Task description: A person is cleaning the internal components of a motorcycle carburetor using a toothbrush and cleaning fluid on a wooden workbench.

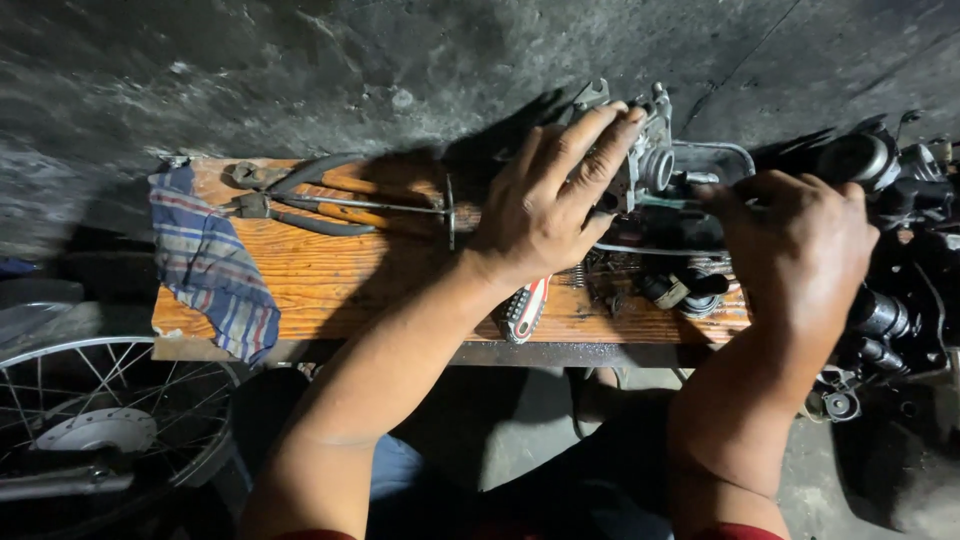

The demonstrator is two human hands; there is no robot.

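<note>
Grey cast-metal carburettor body (648, 160), knobbly with a round bore, sits at the wooden board's (330, 275) two o'clock corner, half hidden by the left hand (545, 205) clasped over it. At three o'clock, the right hand (800, 245) curls shut; what it grips cannot be made out. Long-handled pliers (300, 205) and a striped cloth (210, 265) lie towards nine o'clock.

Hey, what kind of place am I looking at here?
Probably a small motorcycle repair workshop: a spoked wheel lies on the concrete floor, pliers rest on an oil-stained wooden bench, and both hands work on a metal engine part.
</note>
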